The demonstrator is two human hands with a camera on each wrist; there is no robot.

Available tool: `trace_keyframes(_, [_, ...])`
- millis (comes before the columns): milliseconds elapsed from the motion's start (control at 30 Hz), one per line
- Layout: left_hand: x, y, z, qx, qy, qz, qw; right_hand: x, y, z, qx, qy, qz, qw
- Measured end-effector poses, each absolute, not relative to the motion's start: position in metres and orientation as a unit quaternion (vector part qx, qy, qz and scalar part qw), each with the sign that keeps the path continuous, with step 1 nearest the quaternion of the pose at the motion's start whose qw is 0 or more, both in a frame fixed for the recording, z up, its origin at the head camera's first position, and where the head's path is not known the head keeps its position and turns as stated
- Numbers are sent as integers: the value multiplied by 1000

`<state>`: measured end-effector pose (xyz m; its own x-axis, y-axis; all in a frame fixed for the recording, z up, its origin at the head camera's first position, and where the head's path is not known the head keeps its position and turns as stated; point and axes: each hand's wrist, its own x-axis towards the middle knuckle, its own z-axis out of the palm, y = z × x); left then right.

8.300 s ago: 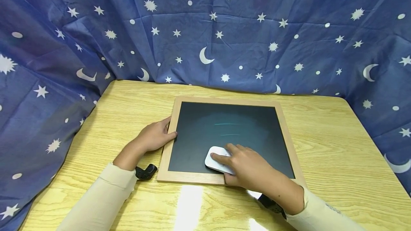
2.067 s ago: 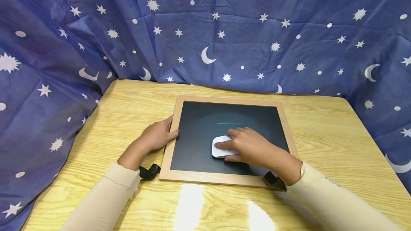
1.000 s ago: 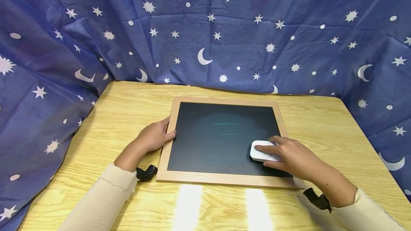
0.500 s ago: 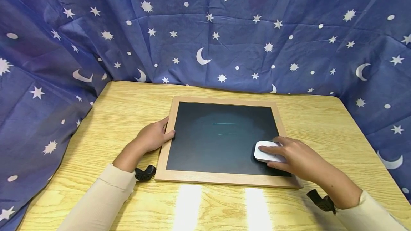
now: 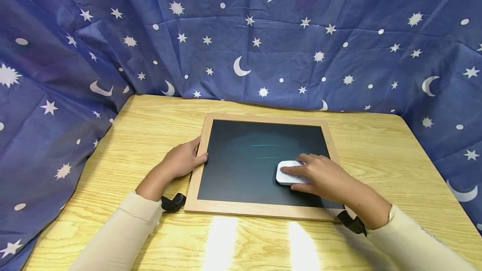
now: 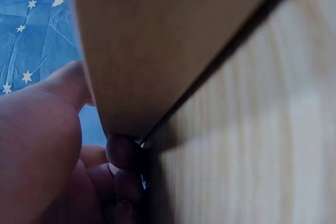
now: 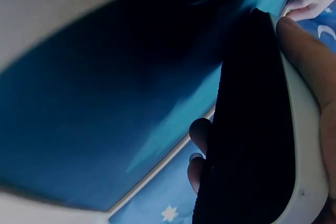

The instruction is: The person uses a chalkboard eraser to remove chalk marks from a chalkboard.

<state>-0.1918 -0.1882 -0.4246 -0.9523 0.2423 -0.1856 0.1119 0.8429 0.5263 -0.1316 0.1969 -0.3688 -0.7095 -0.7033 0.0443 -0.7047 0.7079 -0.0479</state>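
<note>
A chalkboard [image 5: 241,179] with a light wooden frame lies on the table, two faint chalk lines [image 5: 265,145] across its middle. On the left side of the frame, my left hand [image 5: 182,160] holds on, thumb over the top and fingertips low against the outer side, as the left wrist view shows. My right hand [image 5: 324,177] grips a white board eraser [image 5: 289,173] over the lower right part of the board. The right wrist view shows the eraser's black felt face [image 7: 252,129], with fingers curled at its far edge and the thumb along the white back.
The wooden table [image 5: 158,120] runs around the board, with bright light reflections [image 5: 220,241] at its front. A blue curtain [image 5: 211,24] with moons and stars hangs behind and along the sides. Black wrist-worn devices [image 5: 173,203] sit by the frame's lower corners.
The right hand and eraser went from the lower middle to the board's right side, and in the last half second came back left. The left hand keeps its place on the frame.
</note>
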Motion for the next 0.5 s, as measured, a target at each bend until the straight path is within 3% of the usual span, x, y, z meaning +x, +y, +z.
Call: trace_keyframes(500, [-192,-187,-426,87,955,254,122,-143,145,-373,429,-903,22,14])
